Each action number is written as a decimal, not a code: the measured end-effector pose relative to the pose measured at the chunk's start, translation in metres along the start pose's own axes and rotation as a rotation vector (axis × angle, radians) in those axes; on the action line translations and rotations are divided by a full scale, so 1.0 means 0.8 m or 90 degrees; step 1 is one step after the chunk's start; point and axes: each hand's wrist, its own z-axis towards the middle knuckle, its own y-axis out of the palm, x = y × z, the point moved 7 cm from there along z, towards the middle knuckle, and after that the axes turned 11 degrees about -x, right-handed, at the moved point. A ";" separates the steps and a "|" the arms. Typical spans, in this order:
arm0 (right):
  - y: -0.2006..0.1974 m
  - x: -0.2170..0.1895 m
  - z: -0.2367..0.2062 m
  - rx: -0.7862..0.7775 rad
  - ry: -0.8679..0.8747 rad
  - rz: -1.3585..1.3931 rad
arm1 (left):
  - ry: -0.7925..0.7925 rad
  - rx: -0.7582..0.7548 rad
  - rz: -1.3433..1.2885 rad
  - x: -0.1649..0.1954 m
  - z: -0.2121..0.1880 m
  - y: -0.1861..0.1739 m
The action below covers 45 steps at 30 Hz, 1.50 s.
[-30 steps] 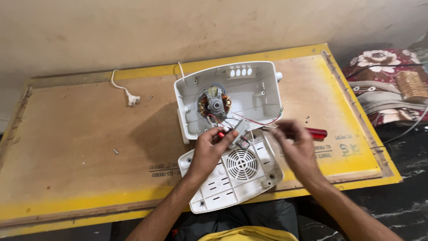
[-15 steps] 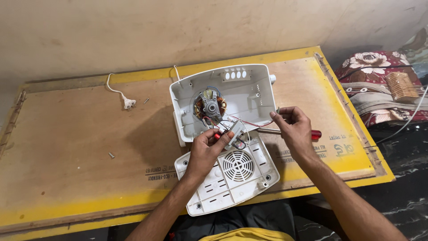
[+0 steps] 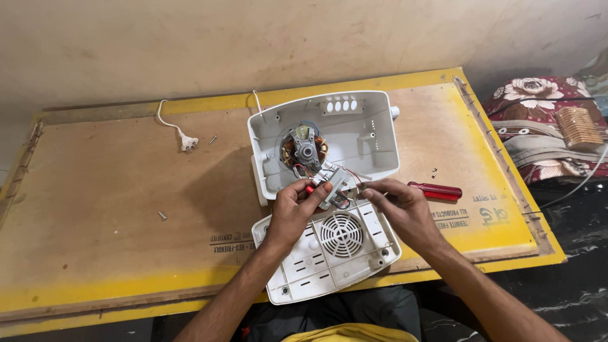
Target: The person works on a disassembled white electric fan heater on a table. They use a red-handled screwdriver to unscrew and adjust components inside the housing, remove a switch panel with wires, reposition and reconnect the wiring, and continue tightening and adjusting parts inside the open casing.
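Left hand (image 3: 292,209) grip closed on small switch block (image 3: 334,187); right hand (image 3: 399,209) grip pinching same block. Over white base cover (image 3: 329,253), below open housing (image 3: 326,142). Red screwdriver (image 3: 437,190) on worktop (image 3: 114,190).

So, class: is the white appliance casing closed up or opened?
Opened. The upper shell lies hollow side up, its motor exposed, and the vented cover lies apart in front of it on the board.

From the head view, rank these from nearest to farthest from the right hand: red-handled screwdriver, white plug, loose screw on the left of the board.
From the right hand:
1. Red-handled screwdriver, just to its right on the board.
2. Loose screw, far left, beyond the left hand.
3. White plug, upper left, slightly farther than the screw.
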 end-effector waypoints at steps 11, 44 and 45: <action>0.016 -0.029 -0.007 -0.003 0.035 -0.116 | 0.027 -0.014 0.075 0.003 0.000 0.001; 0.026 -0.009 -0.008 -0.090 0.167 0.133 | 0.039 -0.018 0.313 0.046 -0.012 0.017; 0.026 -0.009 -0.008 -0.092 0.169 0.136 | 0.034 -0.017 0.330 0.046 -0.012 0.018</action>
